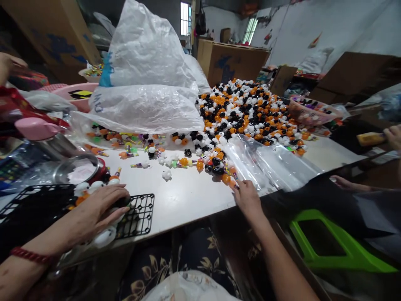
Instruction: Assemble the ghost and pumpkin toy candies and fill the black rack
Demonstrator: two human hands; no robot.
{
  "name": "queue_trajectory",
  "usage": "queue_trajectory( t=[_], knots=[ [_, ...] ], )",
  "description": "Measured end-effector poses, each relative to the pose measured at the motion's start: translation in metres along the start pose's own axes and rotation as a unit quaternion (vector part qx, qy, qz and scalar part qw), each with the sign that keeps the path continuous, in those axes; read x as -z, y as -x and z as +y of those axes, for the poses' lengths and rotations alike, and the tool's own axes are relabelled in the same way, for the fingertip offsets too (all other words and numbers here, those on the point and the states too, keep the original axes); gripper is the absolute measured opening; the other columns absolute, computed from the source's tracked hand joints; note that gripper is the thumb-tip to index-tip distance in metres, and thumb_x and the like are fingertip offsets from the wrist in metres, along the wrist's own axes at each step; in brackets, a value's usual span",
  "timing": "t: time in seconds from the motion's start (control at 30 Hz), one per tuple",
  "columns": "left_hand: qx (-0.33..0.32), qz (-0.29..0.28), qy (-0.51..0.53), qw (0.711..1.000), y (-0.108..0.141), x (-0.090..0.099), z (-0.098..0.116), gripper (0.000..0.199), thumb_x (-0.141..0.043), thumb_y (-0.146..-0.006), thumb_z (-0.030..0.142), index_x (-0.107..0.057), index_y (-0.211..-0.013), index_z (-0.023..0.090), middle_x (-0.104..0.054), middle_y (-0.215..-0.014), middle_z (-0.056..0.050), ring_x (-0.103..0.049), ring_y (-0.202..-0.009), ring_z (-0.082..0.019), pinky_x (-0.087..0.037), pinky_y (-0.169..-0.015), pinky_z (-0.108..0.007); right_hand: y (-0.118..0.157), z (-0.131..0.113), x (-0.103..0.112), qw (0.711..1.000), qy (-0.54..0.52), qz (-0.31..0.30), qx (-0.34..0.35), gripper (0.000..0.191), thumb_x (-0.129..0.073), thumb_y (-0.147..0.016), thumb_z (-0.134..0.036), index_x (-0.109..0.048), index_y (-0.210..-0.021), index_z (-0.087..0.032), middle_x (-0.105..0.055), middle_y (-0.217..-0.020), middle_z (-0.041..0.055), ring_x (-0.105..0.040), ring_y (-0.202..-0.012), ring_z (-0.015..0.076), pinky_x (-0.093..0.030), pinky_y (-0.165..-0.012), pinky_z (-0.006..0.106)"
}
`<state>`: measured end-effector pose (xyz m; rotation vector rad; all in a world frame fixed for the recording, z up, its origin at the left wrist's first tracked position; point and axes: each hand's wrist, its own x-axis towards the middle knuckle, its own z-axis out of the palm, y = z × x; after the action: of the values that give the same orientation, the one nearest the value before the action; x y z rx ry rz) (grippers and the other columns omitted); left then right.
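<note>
My left hand (103, 209) rests over a black grid tray (142, 213) at the table's near left, its fingers on a dark piece among white and orange ones. Its thumb is apart from the other fingers; what it grips is partly hidden. At the table's front edge my right hand (247, 194) has its fingertips closed on a small patterned stick near an orange piece (226, 179). Clear plastic bags (275, 167) lie just right of it. A white ghost-like piece (166, 174) sits alone between the hands.
A big heap of orange, black and white pieces (241, 113) covers the back of the table beside a large white sack (150, 54). A steel bowl (59, 173) stands left; a green stool (354, 261) is right. Other people's hands show at both sides.
</note>
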<state>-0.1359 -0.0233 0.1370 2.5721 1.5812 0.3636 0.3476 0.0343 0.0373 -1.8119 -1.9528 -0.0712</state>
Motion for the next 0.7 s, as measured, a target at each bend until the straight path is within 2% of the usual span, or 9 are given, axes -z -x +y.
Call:
queue_trajectory(
  t=[0.07,0.17,0.23,0.3,0.37,0.47,0.53,0.6,0.7],
  knots=[
    [0.003,-0.008,0.003,1.000,0.000,0.000,0.000,0.025,-0.052,-0.090,0.043,-0.055,-0.113,0.033,-0.062,-0.124,0.001,-0.055,-0.120,-0.022,-0.045,-0.104,-0.040,0.006,0.018,0.004,0.996,0.069,-0.045,-0.014,0.017,-0.055,-0.091,-0.022,-0.067,-0.101,-0.014,-0.057,-0.102,0.0146,-0.056,-0.090,0.0249,-0.047,-0.079,0.036],
    [0.015,-0.028,0.011,0.999,0.000,0.001,0.002,0.031,-0.055,-0.089,0.046,-0.058,-0.113,0.026,-0.062,-0.124,-0.004,-0.054,-0.121,-0.026,-0.044,-0.104,-0.041,0.012,0.011,0.002,0.996,0.066,-0.067,-0.009,0.018,-0.051,-0.093,-0.022,-0.067,-0.091,-0.014,-0.059,-0.098,0.0126,-0.057,-0.083,0.0209,-0.045,-0.074,0.031],
    [0.027,-0.039,0.014,0.999,-0.001,0.003,0.004,0.034,-0.055,-0.090,0.046,-0.059,-0.114,0.023,-0.062,-0.125,-0.008,-0.053,-0.122,-0.027,-0.043,-0.105,-0.041,0.014,-0.008,-0.002,0.998,-0.016,-0.055,0.005,0.021,-0.048,-0.094,-0.022,-0.067,-0.092,-0.015,-0.061,-0.100,0.0122,-0.059,-0.086,0.0207,-0.044,-0.077,0.031],
    [0.027,-0.036,0.013,0.999,0.000,0.004,0.007,0.035,-0.054,-0.090,0.047,-0.059,-0.114,0.022,-0.062,-0.125,-0.009,-0.054,-0.121,-0.028,-0.043,-0.105,-0.041,0.016,-0.034,-0.006,0.985,-0.160,-0.067,0.007,0.021,-0.049,-0.094,-0.025,-0.068,-0.096,-0.016,-0.064,-0.101,0.0107,-0.059,-0.090,0.0207,-0.044,-0.082,0.032],
    [0.020,-0.027,0.012,0.999,0.001,0.005,0.010,0.036,-0.054,-0.090,0.047,-0.059,-0.114,0.021,-0.063,-0.123,-0.009,-0.056,-0.119,-0.028,-0.044,-0.103,-0.040,0.017,-0.063,-0.009,0.938,-0.321,-0.129,-0.027,0.023,-0.053,-0.092,-0.032,-0.068,-0.100,-0.018,-0.068,-0.097,0.0075,-0.060,-0.084,0.0189,-0.045,-0.077,0.030],
    [0.010,-0.015,0.012,1.000,0.002,0.006,0.015,0.033,-0.053,-0.091,0.045,-0.059,-0.112,0.021,-0.063,-0.121,-0.010,-0.057,-0.116,-0.027,-0.045,-0.101,-0.038,0.017,-0.102,-0.016,0.822,-0.500,-0.256,-0.099,0.032,-0.059,-0.087,-0.045,-0.069,-0.103,-0.019,-0.070,-0.090,0.0040,-0.052,-0.064,0.0132,-0.039,-0.059,0.026],
    [0.006,-0.018,0.016,1.000,0.002,0.008,0.019,0.030,-0.051,-0.093,0.042,-0.058,-0.112,0.021,-0.062,-0.119,-0.010,-0.056,-0.114,-0.026,-0.046,-0.099,-0.038,0.017,-0.123,-0.023,0.753,-0.569,-0.309,-0.115,0.037,-0.062,-0.084,-0.050,-0.068,-0.103,-0.019,-0.071,-0.090,0.0037,-0.046,-0.057,0.0097,-0.034,-0.054,0.024],
    [0.002,-0.024,0.023,0.999,0.003,0.009,0.022,0.028,-0.049,-0.094,0.039,-0.057,-0.113,0.020,-0.061,-0.117,-0.010,-0.055,-0.113,-0.025,-0.045,-0.098,-0.039,0.015,-0.138,-0.031,0.709,-0.610,-0.336,-0.111,0.038,-0.064,-0.082,-0.051,-0.068,-0.102,-0.018,-0.071,-0.092,0.0042,-0.042,-0.055,0.0076,-0.032,-0.053,0.023],
    [0.003,-0.028,0.034,0.999,0.004,0.010,0.025,0.026,-0.048,-0.095,0.037,-0.055,-0.113,0.019,-0.060,-0.115,-0.011,-0.054,-0.111,-0.024,-0.044,-0.098,-0.040,0.011,-0.153,-0.043,0.676,-0.632,-0.368,-0.091,0.036,-0.065,-0.082,-0.050,-0.066,-0.099,-0.018,-0.070,-0.094,0.0047,-0.039,-0.054,0.0065,-0.031,-0.053,0.022]
  ],
)
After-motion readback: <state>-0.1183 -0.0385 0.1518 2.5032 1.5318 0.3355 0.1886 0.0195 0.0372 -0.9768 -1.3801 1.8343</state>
